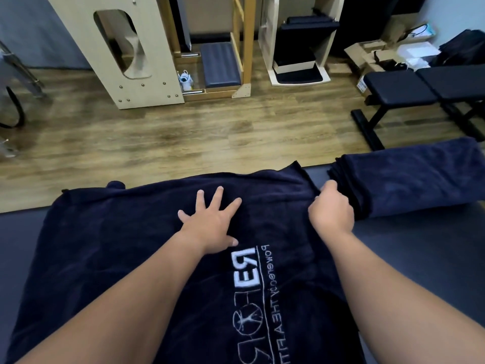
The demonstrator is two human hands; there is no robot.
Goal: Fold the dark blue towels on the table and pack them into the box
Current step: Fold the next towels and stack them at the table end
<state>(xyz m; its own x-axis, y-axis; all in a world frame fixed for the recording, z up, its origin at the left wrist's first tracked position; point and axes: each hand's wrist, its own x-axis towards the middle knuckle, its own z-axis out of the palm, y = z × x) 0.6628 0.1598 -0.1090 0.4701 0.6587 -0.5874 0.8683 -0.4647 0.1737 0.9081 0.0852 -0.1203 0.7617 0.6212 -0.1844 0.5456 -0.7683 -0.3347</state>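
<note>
Two bare hands work a plush navy towel (131, 245) spread across the dark table (420, 245) in the lower frame, its white logo stitching showing reversed. The left hand (210, 222) lies flat, fingers splayed. The right hand (332, 208) is curled, pinching the towel's right edge, just beside a folded stack (409, 179) at right.

Two bare forearms enter from the bottom edge, no sleeves in view up to the frame's cut-off. Left hand (210, 224) and right hand (331, 211) both ungloved; no rings, watch or wristband visible. Fingernails on the left look short and unpainted, tho the wide-angle blur makes that approx. Forearms smooth, w/ no markings or tattoos showing. Nothing else of the person is in shot.
</note>
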